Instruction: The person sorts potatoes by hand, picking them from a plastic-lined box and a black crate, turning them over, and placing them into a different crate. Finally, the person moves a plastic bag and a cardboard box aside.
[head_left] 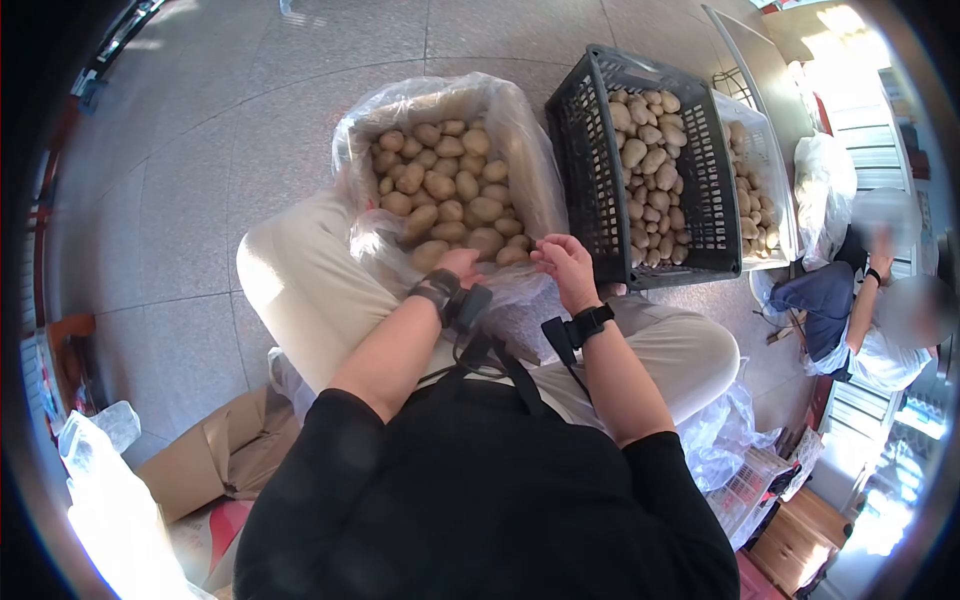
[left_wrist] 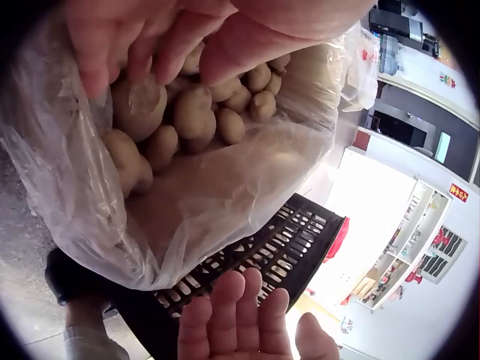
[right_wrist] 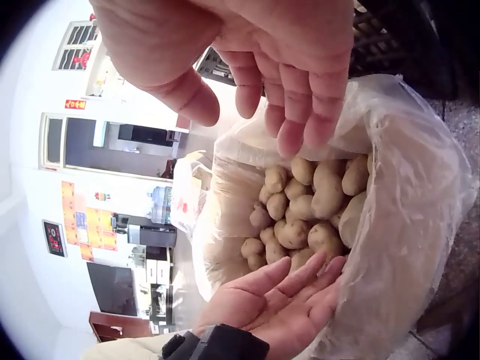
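A box lined with a clear plastic bag (head_left: 540, 165) stands between the person's knees and holds many potatoes (head_left: 440, 185). The left hand (head_left: 460, 265) is over the near edge of the potatoes, fingers relaxed and nothing in its grasp. In the left wrist view its fingers (left_wrist: 150, 45) hang loosely above the nearest potatoes. At the box's near right corner is the right hand (head_left: 568, 268), palm turned inward beside the bag's rim. The right wrist view shows its thumb well apart from loosely bent fingers (right_wrist: 289, 105), with no object between them.
Right of the box, a black plastic crate (head_left: 715, 190) holds more potatoes, and a white bin (head_left: 780, 205) beyond it holds others. Another person (head_left: 850, 300) sits at the far right. A cardboard box (head_left: 205, 450) lies at the lower left, and plastic bags (head_left: 725, 430) lie by the right knee.
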